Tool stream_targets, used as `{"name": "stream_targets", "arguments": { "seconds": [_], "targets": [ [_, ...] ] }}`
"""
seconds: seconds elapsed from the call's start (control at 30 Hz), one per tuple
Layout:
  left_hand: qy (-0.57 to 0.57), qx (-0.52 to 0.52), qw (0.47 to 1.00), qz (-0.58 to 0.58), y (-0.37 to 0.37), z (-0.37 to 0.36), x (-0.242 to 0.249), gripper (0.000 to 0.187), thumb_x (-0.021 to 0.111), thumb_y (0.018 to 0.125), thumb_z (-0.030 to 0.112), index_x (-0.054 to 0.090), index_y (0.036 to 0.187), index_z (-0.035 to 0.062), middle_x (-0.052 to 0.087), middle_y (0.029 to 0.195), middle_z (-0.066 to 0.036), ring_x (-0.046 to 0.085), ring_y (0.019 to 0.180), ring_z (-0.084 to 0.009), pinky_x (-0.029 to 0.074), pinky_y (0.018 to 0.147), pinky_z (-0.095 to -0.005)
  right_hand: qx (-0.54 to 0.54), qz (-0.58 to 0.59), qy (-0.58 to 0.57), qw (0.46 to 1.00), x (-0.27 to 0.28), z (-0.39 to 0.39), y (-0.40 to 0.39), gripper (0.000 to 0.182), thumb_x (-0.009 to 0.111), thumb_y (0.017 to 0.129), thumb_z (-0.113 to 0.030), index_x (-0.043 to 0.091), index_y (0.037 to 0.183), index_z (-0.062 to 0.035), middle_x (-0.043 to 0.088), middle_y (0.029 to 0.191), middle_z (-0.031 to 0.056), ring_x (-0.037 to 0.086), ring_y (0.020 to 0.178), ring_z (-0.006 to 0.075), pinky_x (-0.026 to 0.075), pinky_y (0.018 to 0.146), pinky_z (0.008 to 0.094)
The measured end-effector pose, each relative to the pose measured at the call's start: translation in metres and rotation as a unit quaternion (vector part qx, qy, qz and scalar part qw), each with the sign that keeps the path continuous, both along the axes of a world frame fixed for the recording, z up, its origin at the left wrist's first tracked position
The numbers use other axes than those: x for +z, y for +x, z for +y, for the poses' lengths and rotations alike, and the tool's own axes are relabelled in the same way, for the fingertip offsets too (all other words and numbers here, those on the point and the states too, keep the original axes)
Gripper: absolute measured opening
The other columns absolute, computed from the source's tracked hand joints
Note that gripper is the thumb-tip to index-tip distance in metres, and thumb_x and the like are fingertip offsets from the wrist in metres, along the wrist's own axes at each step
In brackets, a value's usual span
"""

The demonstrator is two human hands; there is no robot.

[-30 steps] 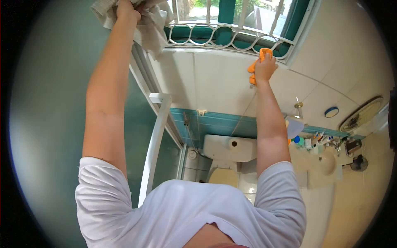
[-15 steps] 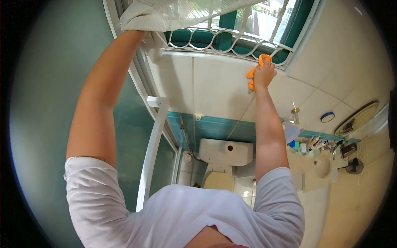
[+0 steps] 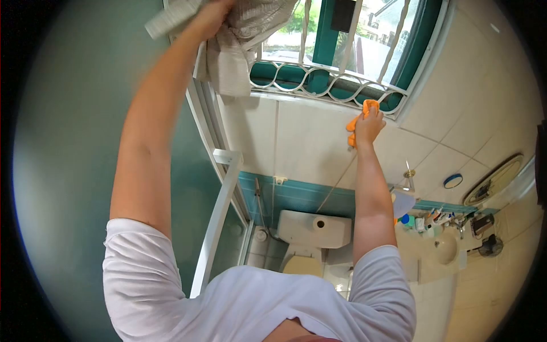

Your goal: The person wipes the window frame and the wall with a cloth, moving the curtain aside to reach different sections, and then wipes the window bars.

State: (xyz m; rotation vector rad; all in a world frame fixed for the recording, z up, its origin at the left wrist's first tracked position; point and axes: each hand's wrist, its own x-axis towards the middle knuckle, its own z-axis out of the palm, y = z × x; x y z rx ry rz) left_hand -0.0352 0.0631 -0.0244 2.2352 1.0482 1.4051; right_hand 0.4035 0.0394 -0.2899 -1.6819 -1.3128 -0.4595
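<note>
My left hand [image 3: 217,18] is raised at the window's left side, closed on a bunched pale curtain [image 3: 229,69]; its fingers are partly out of sight in the folds. Part of the curtain hangs below the hand over the window's left edge. My right hand [image 3: 371,125] grips an orange cloth [image 3: 370,106] at the lower right corner of the window. The cloth is against or very near the bottom of the white window grille [image 3: 303,40], and an end of it droops to the left of the hand.
Left of me stands a frosted shower panel [image 3: 74,159] with a white handle bar [image 3: 219,222]. Below the window is a toilet [image 3: 296,228]. At right, a washbasin [image 3: 445,249] has several toiletries [image 3: 436,218] behind it, and an oval mirror [image 3: 494,181] hangs on the tiled wall.
My left hand has pulled the curtain up and to the left, uncovering more of the window. My right hand still holds the orange cloth at the same corner. The view has tilted slightly upward.
</note>
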Motion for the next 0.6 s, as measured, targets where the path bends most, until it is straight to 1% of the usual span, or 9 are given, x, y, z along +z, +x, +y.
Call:
{"name": "stream_targets", "arguments": {
  "seconds": [0.07, 0.13, 0.17, 0.2, 0.37, 0.43, 0.5, 0.53, 0.6],
  "targets": [
    [0.113, 0.216, 0.944, 0.223, 0.037, -0.028, -0.023, 0.084, 0.064, 0.074, 0.045, 0.027, 0.140, 0.0084, 0.030, 0.142, -0.019, 0.034, 0.126, -0.0398, 0.025, 0.107, -0.0434, 0.002, 0.001, 0.007, 1.000, -0.002, 0.004, 0.002, 0.031, 0.063, 0.077, -0.015, 0.055, 0.106, -0.0074, 0.051, 0.106, 0.0141, 0.048, 0.093, 0.0348, 0.040, 0.084, 0.0429],
    [0.120, 0.331, 0.874, 0.335, 0.067, -0.053, -0.040, 0.083, 0.068, 0.071, 0.042, 0.033, 0.138, 0.0083, 0.031, 0.141, -0.021, 0.034, 0.126, -0.0407, 0.026, 0.106, -0.0446, 0.006, -0.001, -0.001, 1.000, 0.001, 0.003, 0.002, 0.030, 0.063, 0.078, -0.015, 0.055, 0.106, -0.0070, 0.050, 0.106, 0.0144, 0.048, 0.094, 0.0351, 0.040, 0.084, 0.0430],
    [0.071, 0.378, 0.842, 0.378, 0.074, -0.057, -0.041, 0.080, 0.069, 0.069, 0.041, 0.037, 0.136, 0.0086, 0.033, 0.140, -0.021, 0.034, 0.126, -0.0409, 0.029, 0.104, -0.0453, 0.009, -0.002, -0.004, 1.000, 0.001, 0.002, 0.002, 0.030, 0.063, 0.078, -0.015, 0.055, 0.105, -0.0068, 0.050, 0.106, 0.0146, 0.048, 0.094, 0.0352, 0.039, 0.085, 0.0430],
    [0.179, 0.348, 0.848, 0.356, 0.050, -0.015, -0.057, 0.068, 0.067, 0.072, 0.039, 0.046, 0.128, 0.0075, 0.042, 0.133, -0.022, 0.040, 0.122, -0.0394, 0.034, 0.100, -0.0449, 0.008, -0.010, -0.002, 1.000, 0.001, 0.002, 0.002, 0.030, 0.063, 0.078, -0.015, 0.055, 0.105, -0.0063, 0.050, 0.106, 0.0148, 0.048, 0.094, 0.0354, 0.039, 0.085, 0.0431],
    [0.131, 0.343, 0.923, 0.113, 0.031, 0.016, -0.023, 0.064, 0.064, 0.075, 0.037, 0.043, 0.130, 0.0118, 0.044, 0.131, -0.019, 0.043, 0.121, -0.0332, 0.036, 0.098, -0.0440, 0.014, -0.014, 0.014, 1.000, 0.002, -0.001, 0.001, 0.030, 0.063, 0.078, -0.014, 0.055, 0.105, -0.0057, 0.050, 0.106, 0.0145, 0.048, 0.092, 0.0347, 0.039, 0.085, 0.0434],
    [0.075, 0.368, 0.919, 0.123, 0.037, -0.002, -0.006, 0.062, 0.062, 0.077, 0.038, 0.042, 0.131, 0.0127, 0.045, 0.131, -0.018, 0.044, 0.120, -0.0310, 0.037, 0.097, -0.0436, 0.009, -0.007, 0.002, 1.000, 0.004, -0.005, -0.002, 0.029, 0.063, 0.078, -0.014, 0.055, 0.104, -0.0057, 0.050, 0.105, 0.0143, 0.048, 0.092, 0.0343, 0.038, 0.084, 0.0430],
    [-0.022, 0.423, 0.875, 0.233, 0.044, -0.026, 0.022, 0.061, 0.058, 0.080, 0.040, 0.041, 0.132, 0.0128, 0.046, 0.132, -0.016, 0.045, 0.120, -0.0290, 0.038, 0.096, -0.0431, 0.015, -0.023, 0.023, 0.999, 0.000, 0.002, 0.002, 0.028, 0.063, 0.078, -0.014, 0.055, 0.103, -0.0059, 0.051, 0.105, 0.0140, 0.048, 0.091, 0.0337, 0.038, 0.084, 0.0424],
    [0.087, 0.511, 0.839, 0.164, 0.048, -0.016, 0.016, 0.041, 0.061, 0.077, 0.035, 0.062, 0.112, 0.0121, 0.062, 0.109, -0.016, 0.058, 0.103, -0.0366, 0.046, 0.087, -0.0443, 0.017, -0.032, 0.031, 0.999, -0.003, 0.004, 0.004, 0.027, 0.063, 0.078, -0.014, 0.055, 0.102, -0.0059, 0.051, 0.104, 0.0138, 0.048, 0.091, 0.0335, 0.038, 0.083, 0.0421],
    [0.082, 0.512, 0.839, 0.162, 0.042, 0.002, 0.017, 0.043, 0.056, 0.081, 0.038, 0.061, 0.112, 0.0096, 0.061, 0.111, -0.019, 0.056, 0.105, -0.0371, 0.045, 0.088, -0.0434, 0.010, -0.024, 0.030, 0.999, -0.005, 0.004, 0.003, 0.027, 0.064, 0.078, -0.015, 0.055, 0.101, -0.0062, 0.051, 0.104, 0.0135, 0.048, 0.090, 0.0331, 0.038, 0.083, 0.0415]
  ]
}}
